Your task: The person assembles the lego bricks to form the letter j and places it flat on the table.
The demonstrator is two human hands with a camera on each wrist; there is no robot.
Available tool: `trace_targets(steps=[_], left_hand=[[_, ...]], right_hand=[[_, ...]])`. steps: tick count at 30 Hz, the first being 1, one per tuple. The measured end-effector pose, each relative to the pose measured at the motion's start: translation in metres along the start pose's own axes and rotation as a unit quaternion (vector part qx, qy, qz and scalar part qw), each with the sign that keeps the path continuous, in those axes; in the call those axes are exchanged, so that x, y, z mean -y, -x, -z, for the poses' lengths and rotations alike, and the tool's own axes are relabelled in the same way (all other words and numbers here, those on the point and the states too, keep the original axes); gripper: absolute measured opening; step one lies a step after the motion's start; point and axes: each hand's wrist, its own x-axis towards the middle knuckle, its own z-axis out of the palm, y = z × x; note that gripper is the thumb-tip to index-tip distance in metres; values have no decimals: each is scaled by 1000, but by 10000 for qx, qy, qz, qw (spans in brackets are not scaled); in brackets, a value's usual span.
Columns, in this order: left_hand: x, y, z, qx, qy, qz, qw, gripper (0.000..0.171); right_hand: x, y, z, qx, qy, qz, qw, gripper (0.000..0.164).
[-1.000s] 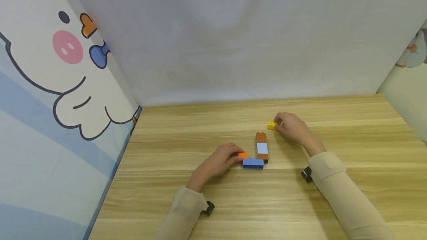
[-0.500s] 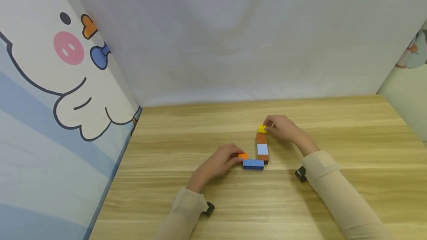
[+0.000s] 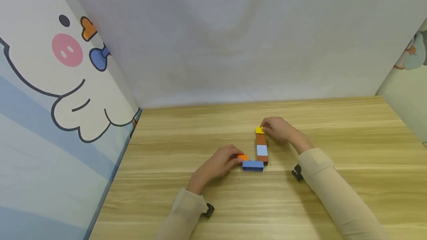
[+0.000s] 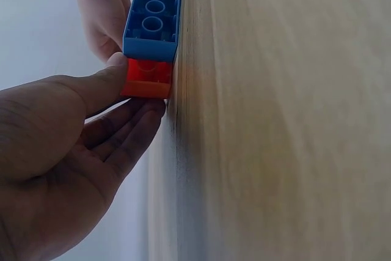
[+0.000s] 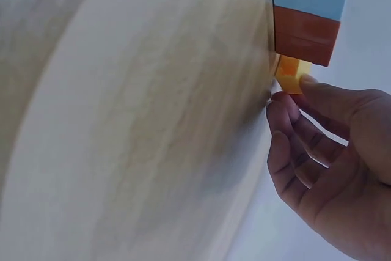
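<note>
My left hand (image 3: 221, 161) pinches a small orange brick (image 3: 243, 157) between thumb and fingers. Against the orange brick lies a long blue brick (image 3: 252, 165), tipped on its side; its hollow underside with round tubes shows in the left wrist view. A brown row (image 3: 261, 139) with a pale blue section (image 3: 262, 150) in its middle runs back from the blue brick's right end. At the row's far end my right hand (image 3: 279, 128) pinches a small yellow brick (image 3: 260, 130). In the right wrist view, thumb and fingertips grip this yellow brick (image 5: 290, 77) right at the row's brown end (image 5: 305, 32).
The bricks lie on a wood-grain table (image 3: 186, 132). A pale cloth wall (image 3: 253, 47) rises behind its back edge, and a cartoon-printed panel (image 3: 66, 84) stands at the left. Dark wrist devices (image 3: 209, 210) show at both cuffs.
My right hand has carried the yellow brick left and slightly nearer, from behind and right of the brown row to its far end. My left hand still holds the orange brick in place.
</note>
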Motion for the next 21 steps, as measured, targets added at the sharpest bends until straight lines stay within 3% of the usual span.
trace_targets(steps=[12, 21], left_hand=[[6, -1, -3, -62, 120, -61, 9999, 31], [10, 0, 1, 5, 570, 112, 9983, 34]], right_hand=[[-2, -1, -4, -61, -8, -38, 10000, 27], [-4, -2, -6, -212, -81, 84, 9997, 27]])
